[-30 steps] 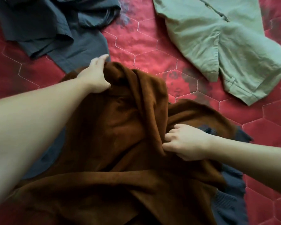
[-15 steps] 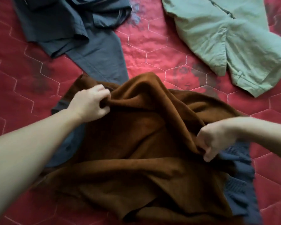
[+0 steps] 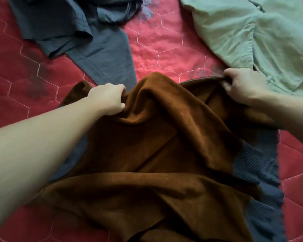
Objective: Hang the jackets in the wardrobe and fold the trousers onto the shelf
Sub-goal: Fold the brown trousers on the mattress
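Your brown jacket (image 3: 164,145) lies on the bed (image 3: 164,41). Your left hand (image 3: 107,99) grips its bunched top, and your right hand (image 3: 241,87) has shifted outward to pinch the edge, spreading it, probably for lifting.

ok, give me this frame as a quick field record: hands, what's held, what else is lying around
surface: red quilted cover
held item: brown garment, rumpled, on the cover
left hand: grips a bunched fold of the brown garment
right hand: grips its far right edge
beneath it: dark blue ribbed knit, showing at the right side
far left: dark grey garment, lying loose
far right: pale green garment, lying loose
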Available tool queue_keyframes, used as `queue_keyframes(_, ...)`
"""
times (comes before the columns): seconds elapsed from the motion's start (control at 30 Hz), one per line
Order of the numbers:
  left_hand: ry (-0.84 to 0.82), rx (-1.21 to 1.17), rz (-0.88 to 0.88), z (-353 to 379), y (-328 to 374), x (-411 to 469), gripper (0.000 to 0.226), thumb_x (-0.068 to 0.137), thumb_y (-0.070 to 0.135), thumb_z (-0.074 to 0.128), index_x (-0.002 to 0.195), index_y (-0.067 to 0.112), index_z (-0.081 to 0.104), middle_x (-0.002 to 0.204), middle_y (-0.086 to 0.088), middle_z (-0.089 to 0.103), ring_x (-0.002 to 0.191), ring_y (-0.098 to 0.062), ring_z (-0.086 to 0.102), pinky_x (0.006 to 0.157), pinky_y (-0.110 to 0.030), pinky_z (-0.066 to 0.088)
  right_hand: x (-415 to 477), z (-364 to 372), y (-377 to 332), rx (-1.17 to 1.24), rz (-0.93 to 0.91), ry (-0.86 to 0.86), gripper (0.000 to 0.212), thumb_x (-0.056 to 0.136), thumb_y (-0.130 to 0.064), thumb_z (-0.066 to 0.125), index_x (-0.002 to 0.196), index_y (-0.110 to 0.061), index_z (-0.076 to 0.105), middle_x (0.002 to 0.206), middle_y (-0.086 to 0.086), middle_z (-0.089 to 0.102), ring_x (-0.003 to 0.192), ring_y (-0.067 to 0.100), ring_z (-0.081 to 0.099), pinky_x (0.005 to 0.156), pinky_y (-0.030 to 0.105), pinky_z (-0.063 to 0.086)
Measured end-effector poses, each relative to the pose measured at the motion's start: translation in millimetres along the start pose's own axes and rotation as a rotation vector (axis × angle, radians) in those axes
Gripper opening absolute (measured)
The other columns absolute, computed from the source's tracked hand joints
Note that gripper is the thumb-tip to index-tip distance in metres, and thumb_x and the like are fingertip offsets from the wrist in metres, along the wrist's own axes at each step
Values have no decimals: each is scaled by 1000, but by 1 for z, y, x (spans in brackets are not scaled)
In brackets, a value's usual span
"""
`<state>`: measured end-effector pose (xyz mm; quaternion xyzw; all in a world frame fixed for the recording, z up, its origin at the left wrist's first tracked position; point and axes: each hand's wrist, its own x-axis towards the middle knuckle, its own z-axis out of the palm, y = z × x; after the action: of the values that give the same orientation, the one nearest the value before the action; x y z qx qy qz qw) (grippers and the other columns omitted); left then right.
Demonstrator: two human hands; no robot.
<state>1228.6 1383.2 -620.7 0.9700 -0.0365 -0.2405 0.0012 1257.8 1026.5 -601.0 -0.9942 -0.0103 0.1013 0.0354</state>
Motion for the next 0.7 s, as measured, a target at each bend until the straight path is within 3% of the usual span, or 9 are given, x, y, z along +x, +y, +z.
queue_keyframes(0.1,218,-100,-74,-4,3,9,24,89,29,52,109,17,57,114,-15,61,102,-42,59,79,-43,45,8,10,2,29,120,-38,22,92,-33,55,108,-19,62,114,18,62,104,43,58,79,41,45)
queue_keyframes(0.2,390,-312,-149,-1,10,10,36,91,26,52,126,24,48,133,-12,44,108,-43,53,87,-50,43,6,18,-25,99,70,85,36,90,-37,53,120,-18,54,124,14,51,112,39,52,89,48,47)
queue_keyframes(0.27,340,-274,-67,12,20,3,53,93,35,51,144,32,35,151,-8,30,125,-40,43,100,-52,37,-1,27,-52,137,-24,63,49,89,-54,48,121,-17,54,123,11,54,113,35,52,90,48,43)
queue_keyframes(0.37,156,-289,-24,36,24,-9,68,94,53,43,152,41,10,163,-1,8,149,-29,9,116,-58,12,-21,35,-69,86,-61,-143,59,84,-72,44,106,-18,56,102,5,64,100,30,60,80,40,43)
queue_keyframes(0.47,118,-282,-33,44,13,-14,72,93,58,44,151,45,3,164,3,-1,150,-24,-5,115,-65,6,-37,35,-55,111,-196,-161,43,88,-62,50,92,-20,60,86,-1,64,90,26,62,75,35,38)
queue_keyframes(0.53,125,-262,-2,41,11,-16,68,94,55,43,150,48,6,164,3,0,150,-27,-5,114,-67,5,-45,30,-45,270,-258,-253,31,90,-50,57,94,-21,66,88,-3,68,87,19,63,74,33,43)
queue_keyframes(0.63,102,-224,-12,38,12,-15,60,97,51,38,149,50,8,164,5,1,150,-31,-4,112,-69,4,-44,17,-19,464,-123,-309,19,92,-40,60,88,-23,68,80,-8,69,76,10,63,66,29,44)
queue_keyframes(0.7,55,-168,-69,38,12,-16,57,99,50,33,150,49,7,164,6,-2,150,-30,-6,111,-71,3,-46,14,2,296,-34,-297,26,91,-46,59,84,-23,69,72,-8,63,77,17,63,63,30,42)
